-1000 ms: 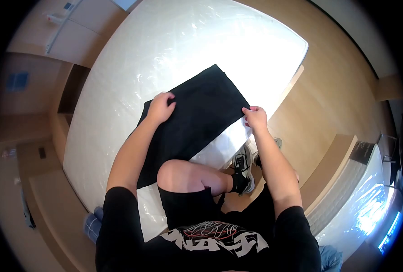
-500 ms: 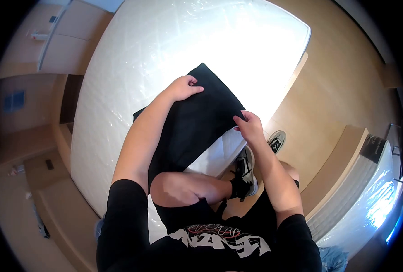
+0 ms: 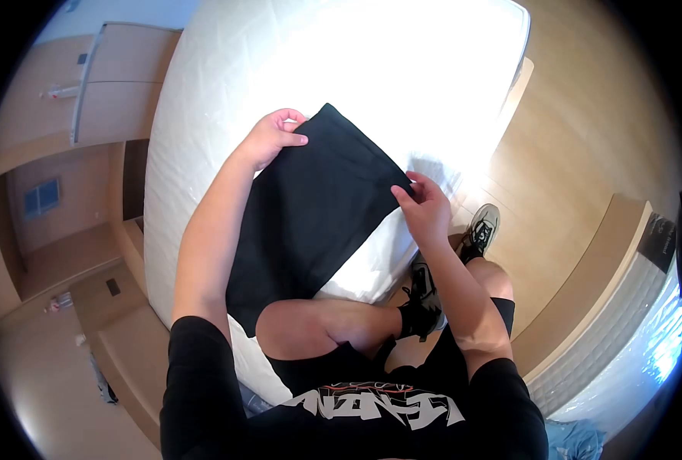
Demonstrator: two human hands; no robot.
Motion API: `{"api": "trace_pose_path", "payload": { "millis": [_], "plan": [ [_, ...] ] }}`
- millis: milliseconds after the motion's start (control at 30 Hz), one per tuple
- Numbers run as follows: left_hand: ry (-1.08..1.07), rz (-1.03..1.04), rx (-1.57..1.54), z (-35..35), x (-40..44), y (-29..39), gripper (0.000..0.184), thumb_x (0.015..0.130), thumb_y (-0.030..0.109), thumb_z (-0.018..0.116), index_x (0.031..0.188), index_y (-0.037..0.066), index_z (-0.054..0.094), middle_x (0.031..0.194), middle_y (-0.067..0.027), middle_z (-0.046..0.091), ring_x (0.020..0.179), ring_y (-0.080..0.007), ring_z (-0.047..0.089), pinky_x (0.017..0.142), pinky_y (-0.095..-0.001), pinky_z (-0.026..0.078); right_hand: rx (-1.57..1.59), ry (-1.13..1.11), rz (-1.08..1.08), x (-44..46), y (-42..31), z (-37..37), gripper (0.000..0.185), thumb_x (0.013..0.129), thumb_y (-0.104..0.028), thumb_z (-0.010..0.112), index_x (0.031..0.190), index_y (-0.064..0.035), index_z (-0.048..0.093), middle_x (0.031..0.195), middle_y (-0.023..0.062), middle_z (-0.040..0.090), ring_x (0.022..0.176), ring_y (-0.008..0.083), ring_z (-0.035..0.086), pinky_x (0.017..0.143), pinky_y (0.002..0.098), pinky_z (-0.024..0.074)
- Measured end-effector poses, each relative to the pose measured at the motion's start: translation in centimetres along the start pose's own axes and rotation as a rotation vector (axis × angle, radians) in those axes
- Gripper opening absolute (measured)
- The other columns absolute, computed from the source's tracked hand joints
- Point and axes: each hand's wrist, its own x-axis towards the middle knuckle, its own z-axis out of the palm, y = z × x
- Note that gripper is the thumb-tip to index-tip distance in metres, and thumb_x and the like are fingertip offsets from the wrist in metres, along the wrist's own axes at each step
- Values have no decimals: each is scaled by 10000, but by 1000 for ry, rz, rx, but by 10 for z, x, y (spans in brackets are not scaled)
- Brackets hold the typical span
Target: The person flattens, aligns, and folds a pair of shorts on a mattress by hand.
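A piece of black clothing that looks like folded trousers (image 3: 310, 207) lies over the mattress, its straight, banded edge facing away from me to the upper right. My left hand (image 3: 273, 139) grips the left side near the far corner, thumb on top and the fingers partly hidden behind the cloth. At the right end of the banded edge, my right hand (image 3: 424, 205) pinches the corner between thumb and fingers. The near end of the cloth reaches down beside my bent knee (image 3: 299, 326).
I sit on a white mattress (image 3: 203, 153) in clear plastic. A second plastic-wrapped mattress (image 3: 609, 345) on a wooden frame is at the right. Wooden cabinets (image 3: 119, 84) line the left. My shoe (image 3: 480, 228) rests on the tan floor (image 3: 571, 153).
My left hand has moved left along the cloth, which now lies flatter and wider. My right hand stays at its corner. The camera view has shifted slightly.
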Motion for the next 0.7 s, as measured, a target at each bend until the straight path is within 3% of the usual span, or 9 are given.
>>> {"api": "trace_pose_path", "payload": {
  "millis": [67,133,233,267,433,567,600,700],
  "plan": [
    [-11,-33,69,-11,7,2,280,784,-77,672,1036,35,630,980,-77,703,898,-165,660,892,-293,503,-27,-29,35,2,-16,0,383,814,-86,788,1166,-18,654,837,-11,613,734,57,546,671,205,462],
    [-48,-72,125,-10,7,8,356,820,-40,659,1171,18,645,1002,-80,712,919,-184,665,913,-324,501,-83,-60,32,7,-11,-3,395,806,-144,791,1163,-35,663,850,29,635,718,101,562,689,242,488],
    [18,-326,110,-8,12,15,272,866,30,649,1137,23,665,1015,-74,712,928,-181,657,891,-308,496,-76,-116,34,8,-7,-6,375,818,-160,772,1158,-43,667,878,69,664,729,133,587,708,265,506],
    [48,-325,178,-3,12,17,241,896,100,645,1125,30,679,1018,-67,712,942,-170,647,871,-293,490,-60,-134,33,8,-8,-7,362,826,-154,762,1157,-43,667,889,79,672,739,139,596,713,268,509],
    [12,-176,270,-15,29,7,115,853,47,690,949,68,629,863,-18,657,832,-134,631,793,-283,513,-136,-133,39,7,-16,-9,285,857,-132,721,1115,-25,664,916,117,704,768,178,649,718,291,521],
    [96,6,329,-11,41,8,283,815,-64,687,823,127,479,770,31,577,752,-109,619,745,-240,514,-192,-122,-68,10,-10,-6,257,864,-138,715,1091,-29,665,890,136,714,723,221,671,694,312,530],
    [148,1,356,-9,45,8,268,797,-79,696,924,102,545,831,-2,629,789,-127,631,773,-263,524,-201,-106,-86,12,-9,-6,250,863,-137,713,1084,-30,666,886,141,715,719,234,674,689,318,532],
    [209,-28,329,1,53,5,256,804,-64,691,999,75,602,901,-34,670,828,-146,643,798,-287,528,-266,-72,-116,14,-13,-4,230,861,-132,708,1064,-30,669,882,152,715,718,268,681,679,335,537]
  ]
}}
